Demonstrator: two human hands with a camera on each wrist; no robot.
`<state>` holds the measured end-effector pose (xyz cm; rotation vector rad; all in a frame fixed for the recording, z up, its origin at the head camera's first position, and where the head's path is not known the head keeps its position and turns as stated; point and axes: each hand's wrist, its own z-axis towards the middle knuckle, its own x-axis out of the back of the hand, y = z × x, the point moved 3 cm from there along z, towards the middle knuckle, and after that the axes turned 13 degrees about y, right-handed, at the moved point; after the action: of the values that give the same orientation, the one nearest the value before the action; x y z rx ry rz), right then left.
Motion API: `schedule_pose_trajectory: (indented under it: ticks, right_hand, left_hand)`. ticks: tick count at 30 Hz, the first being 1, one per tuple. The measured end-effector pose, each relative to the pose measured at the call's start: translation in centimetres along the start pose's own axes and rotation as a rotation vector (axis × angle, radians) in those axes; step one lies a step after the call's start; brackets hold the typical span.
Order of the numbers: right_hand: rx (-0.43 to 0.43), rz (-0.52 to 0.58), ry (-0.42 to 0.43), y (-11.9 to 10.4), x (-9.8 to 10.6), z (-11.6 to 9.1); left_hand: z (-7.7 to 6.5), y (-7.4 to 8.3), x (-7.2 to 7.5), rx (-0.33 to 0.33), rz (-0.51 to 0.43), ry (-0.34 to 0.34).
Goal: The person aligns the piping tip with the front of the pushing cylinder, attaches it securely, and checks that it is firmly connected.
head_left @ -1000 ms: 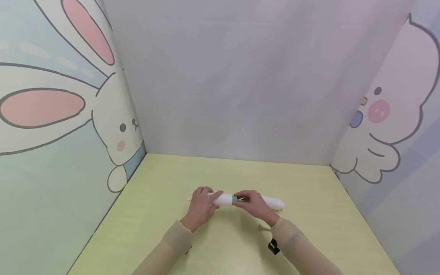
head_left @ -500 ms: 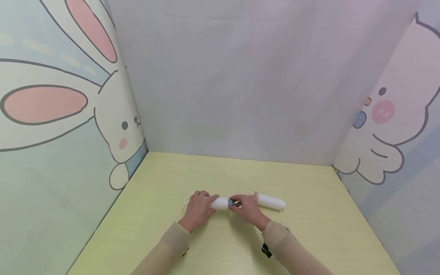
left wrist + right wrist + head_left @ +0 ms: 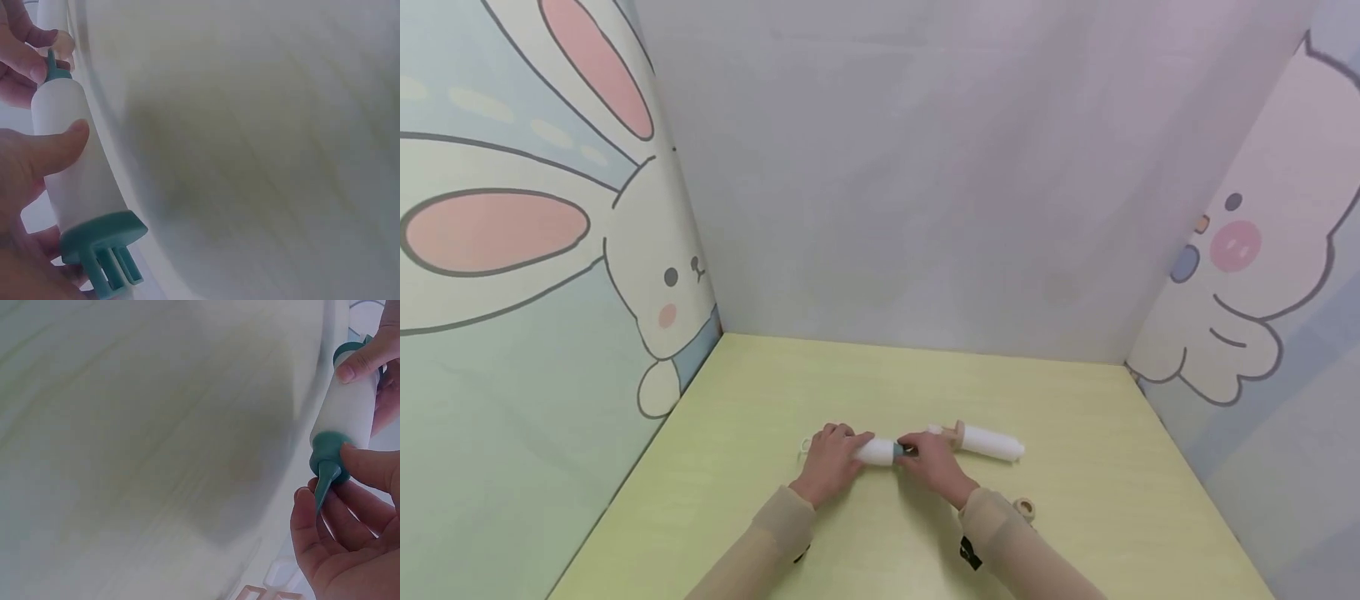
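Note:
A white icing syringe (image 3: 874, 452) lies sideways between the hands, with a teal flange and plunger handle at its left end. My left hand (image 3: 831, 468) grips its barrel, the thumb (image 3: 61, 150) lying along the white side. At the other end is a teal tip (image 3: 326, 464), narrowing to a pointed spout. My right hand (image 3: 936, 468) pinches this tip, with its thumb (image 3: 370, 467) on the teal base and the fingers curled around the spout. Part of the tip is hidden by those fingers in the head view.
A second white syringe (image 3: 992, 442) with a beige flange lies just right of my right hand. A small beige ring-shaped piece (image 3: 1024, 507) sits beside the right sleeve. The yellow table (image 3: 925, 358) meets printed walls at the back and sides.
Both hands and the teal-tipped syringe have shifted slightly left and toward me. The right hand has moved away from the second syringe, whose beige end now shows.

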<state>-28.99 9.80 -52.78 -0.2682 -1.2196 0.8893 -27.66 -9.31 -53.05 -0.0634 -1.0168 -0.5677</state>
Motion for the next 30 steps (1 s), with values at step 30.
schedule_pose_trajectory:
  ticks: [30]
  right_hand:
    - [-0.056,0.047,-0.069,1.6,0.7,-0.3]
  left_hand:
    - [0.6,0.4,-0.4,0.075,-0.041,-0.098]
